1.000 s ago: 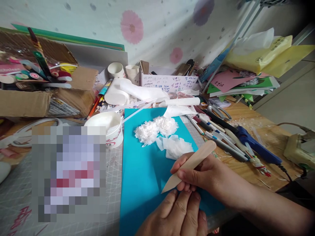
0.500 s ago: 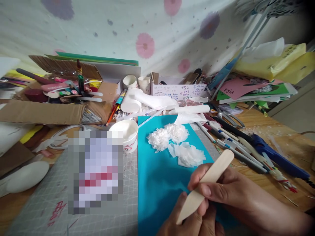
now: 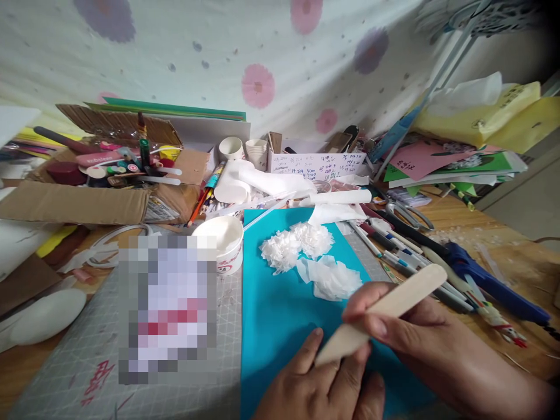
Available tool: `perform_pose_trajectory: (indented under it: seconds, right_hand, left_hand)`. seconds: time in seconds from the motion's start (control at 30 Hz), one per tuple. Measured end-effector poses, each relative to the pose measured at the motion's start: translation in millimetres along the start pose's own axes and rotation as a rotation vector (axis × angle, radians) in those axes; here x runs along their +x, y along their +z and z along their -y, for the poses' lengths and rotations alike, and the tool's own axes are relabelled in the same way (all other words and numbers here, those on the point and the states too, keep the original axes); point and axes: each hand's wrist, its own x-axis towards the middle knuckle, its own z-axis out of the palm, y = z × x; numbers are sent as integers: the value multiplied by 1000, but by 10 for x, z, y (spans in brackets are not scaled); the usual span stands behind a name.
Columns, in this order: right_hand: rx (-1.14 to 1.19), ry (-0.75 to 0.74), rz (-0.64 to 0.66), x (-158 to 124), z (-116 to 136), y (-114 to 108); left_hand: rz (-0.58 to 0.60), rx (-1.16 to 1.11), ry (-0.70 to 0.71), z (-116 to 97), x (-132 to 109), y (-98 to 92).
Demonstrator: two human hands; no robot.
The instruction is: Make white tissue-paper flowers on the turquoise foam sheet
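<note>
My right hand (image 3: 394,326) is closed around a flat wooden craft stick (image 3: 406,291), thumb on top. One end of the stick is rounded, the other cut to a point. Its pointed end lies over the fingers of my left hand (image 3: 324,382). That hand rests palm down near the front of a blue sheet of paper (image 3: 266,326), fingers stretched out and apart. Beyond them on the sheet sit two ruffled white tissue-paper pompoms (image 3: 280,251) and a looser bunch of white tissue (image 3: 336,279).
A white paper cup (image 3: 230,251) stands left of the sheet on a grey cutting mat (image 3: 219,361). Pens (image 3: 411,265), scissors (image 3: 411,213) and a blue glue gun (image 3: 499,286) lie on the right. A cardboard box (image 3: 74,201) of craft supplies is back left; several papers pile up back right.
My right hand has moved a little right, tilting the stick flatter. My left hand's fingers have spread and flattened onto the blue sheet.
</note>
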Motion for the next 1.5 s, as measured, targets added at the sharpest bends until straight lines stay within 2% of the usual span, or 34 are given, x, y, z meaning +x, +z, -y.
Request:
perform_pose_trajectory:
  seconds: [0.1, 0.13, 0.17, 0.2, 0.3, 0.37, 0.47, 0.63, 0.77, 0.9, 1.1, 1.5]
  right_hand:
    - [-155, -151, -170, 104, -43, -20]
    - [-202, -186, -209, 139, -44, -20]
    - [-241, -214, -247, 171, -36, -17]
    - [-269, -241, -286, 199, -18, -12]
    - [-298, -302, -354, 245, 72, -12]
    - [-298, -307, -373, 251, 133, -35]
    - [-268, -291, -377, 241, 181, -95]
    - [-282, -281, -361, 242, 165, -139]
    - [-369, -313, -287, 300, 131, -96]
    - [-572, -352, -252, 400, 122, -30]
    - [-770, -315, -273, 530, 133, 85]
    - [-709, -270, -274, 632, 79, 163]
  left_hand:
    - [-60, -71, -50, 70, 89, -170]
    - [-65, -116, -133, 125, 137, -249]
    - [86, -189, -96, 198, 190, -335]
    - [169, -198, -126, 289, 246, -423]
    - [356, -61, -472, 599, 388, -634]
    - [465, 40, -559, 765, 437, -691]
    - [527, 106, -574, 879, 442, -673]
    - [593, 128, -537, 874, 432, -594]
    - [619, 153, -499, 870, 467, -567]
    - [623, 203, -487, 854, 496, -546]
    - [597, 209, -534, 826, 498, -575]
    - [587, 68, -567, 873, 395, -503]
